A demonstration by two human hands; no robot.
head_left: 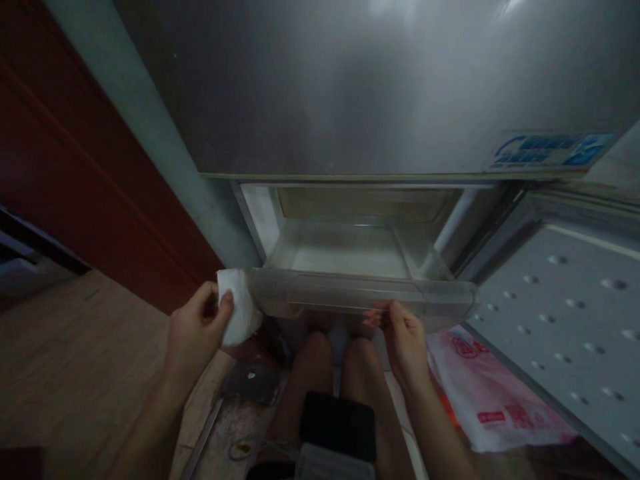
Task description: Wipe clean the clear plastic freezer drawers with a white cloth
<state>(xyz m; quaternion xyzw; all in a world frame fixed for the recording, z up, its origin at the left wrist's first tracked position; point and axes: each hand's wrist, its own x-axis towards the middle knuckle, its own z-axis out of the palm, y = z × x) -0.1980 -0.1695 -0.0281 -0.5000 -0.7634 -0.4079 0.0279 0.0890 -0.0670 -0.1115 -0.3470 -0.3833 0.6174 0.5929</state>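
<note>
A see-through plastic drawer is pulled partway out of the refrigerator's lower compartment. Its white inner floor shows nothing lying on it. A folded white paper towel is pinched in my left hand, thumb on the near face, against the drawer's left front corner. My right hand grips the lower edge of the drawer front, right of its middle; the fingertips show through the plastic.
The open lower door stands to the right, with a pink-and-white plastic bag beneath it. Above is the closed grey upper door. A reddish-brown door frame rises at left. A black device with a cable rests on my lap.
</note>
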